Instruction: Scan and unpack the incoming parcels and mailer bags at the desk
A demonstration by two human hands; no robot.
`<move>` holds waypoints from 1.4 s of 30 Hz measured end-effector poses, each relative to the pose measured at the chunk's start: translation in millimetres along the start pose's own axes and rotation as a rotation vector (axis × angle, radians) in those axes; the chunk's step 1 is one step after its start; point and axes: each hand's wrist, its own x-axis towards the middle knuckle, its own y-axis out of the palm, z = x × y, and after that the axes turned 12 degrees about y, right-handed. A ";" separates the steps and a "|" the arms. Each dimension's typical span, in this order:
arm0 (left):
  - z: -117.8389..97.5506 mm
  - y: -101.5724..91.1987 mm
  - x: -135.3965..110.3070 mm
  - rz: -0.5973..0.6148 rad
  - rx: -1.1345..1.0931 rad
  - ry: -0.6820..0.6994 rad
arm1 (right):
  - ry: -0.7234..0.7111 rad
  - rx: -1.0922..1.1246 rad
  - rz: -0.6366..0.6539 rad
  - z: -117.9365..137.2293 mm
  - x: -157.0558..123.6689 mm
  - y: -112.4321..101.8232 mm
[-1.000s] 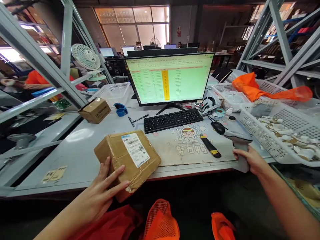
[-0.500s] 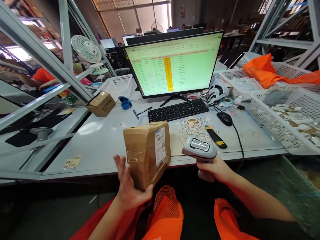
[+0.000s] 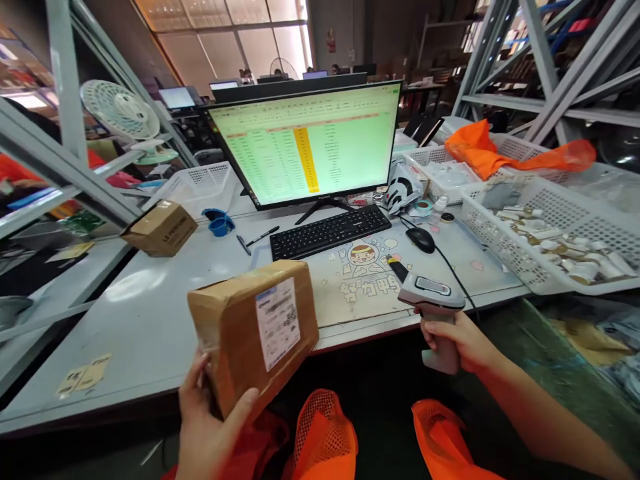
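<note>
My left hand [image 3: 210, 417] grips the lower left end of a brown cardboard box [image 3: 230, 347], thumb in front and fingers behind. The box is tilted at the desk's front edge, and its white shipping label [image 3: 277, 323] faces me and to the right. In my right hand [image 3: 463, 340] is a grey and white barcode scanner [image 3: 433, 293], held by its handle with the head pointing left toward the box. The scanner's head covers part of a black and yellow box cutter [image 3: 397, 268] lying on the desk mat.
Behind the box are a keyboard [image 3: 330, 230] and a monitor [image 3: 310, 147] showing a spreadsheet. A mouse [image 3: 421, 239] lies to the right, near a white basket [image 3: 530, 260] of small items. At left sit a small carton [image 3: 167, 233], a blue cup [image 3: 219, 225] and a fan [image 3: 120, 110].
My view has swung right. The box has turned so its label faces me more fully, and my left hand has closed around its end. The scanner has moved right, over the box cutter.
</note>
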 end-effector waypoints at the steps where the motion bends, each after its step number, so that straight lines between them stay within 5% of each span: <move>1: 0.0 3.5 1.4 -0.049 -0.038 -0.073 | -0.007 0.014 0.004 -1.2 -3.0 -0.9; 3: -3.4 16.1 5.3 -0.120 -0.117 -0.078 | -0.020 0.005 0.054 -3.0 -8.8 6.0; 8: -9.3 69.7 9.5 -0.219 -0.204 0.177 | -0.070 -0.014 0.170 1.2 -14.4 42.9; 14: -7.8 112.1 11.5 -0.182 -0.293 0.171 | -0.104 -0.040 0.088 5.8 -9.9 48.8; 34: -15.3 124.0 10.4 -0.176 -0.326 0.150 | 0.018 -0.013 0.001 4.8 1.3 56.9; 42: -14.1 122.6 10.6 -0.161 -0.417 0.010 | -0.014 -0.061 0.025 11.6 0.4 59.9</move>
